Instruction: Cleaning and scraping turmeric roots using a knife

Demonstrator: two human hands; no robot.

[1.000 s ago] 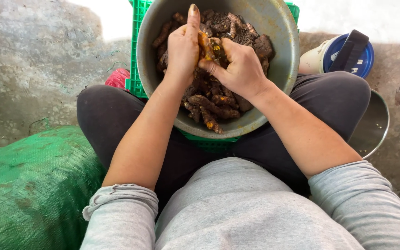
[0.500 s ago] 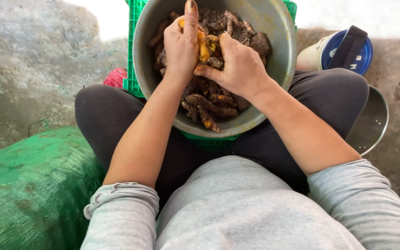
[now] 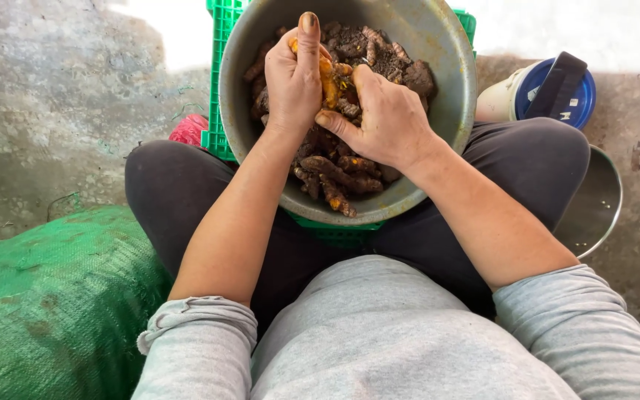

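Both hands meet over a grey metal bowl [image 3: 446, 111] that rests between the person's knees on top of a green plastic crate [image 3: 220, 89]. The left hand [image 3: 294, 78] is closed around an orange turmeric root [image 3: 327, 81], its forefinger stretched straight out along the piece toward the far rim, while the right hand [image 3: 387, 118] curls in from the other side, thumb pressed against the base of the left hand and fingers bent onto the same root. The root sits at the top of a heap of soil-caked roots [image 3: 335, 174] that fills the bowl, brown and knobbly, with bright orange showing where skins are broken. Judging by the grip, the step in hand is breaking or rubbing clean a single root held between the two hands; whether the right fingers pinch a loose fragment or only press the skin is hard to tell, since the knuckles hide it. The next move calls for a firm twist or snap with the thumbs as the pivot, keeping the piece above the bowl so that bits fall back in. A green woven sack [image 3: 46, 296] lies by the left knee, a blue-lidded white tub [image 3: 550, 92] and a second metal basin [image 3: 594, 204] by the right, and a red object [image 3: 189, 130] peeks out beside the crate.
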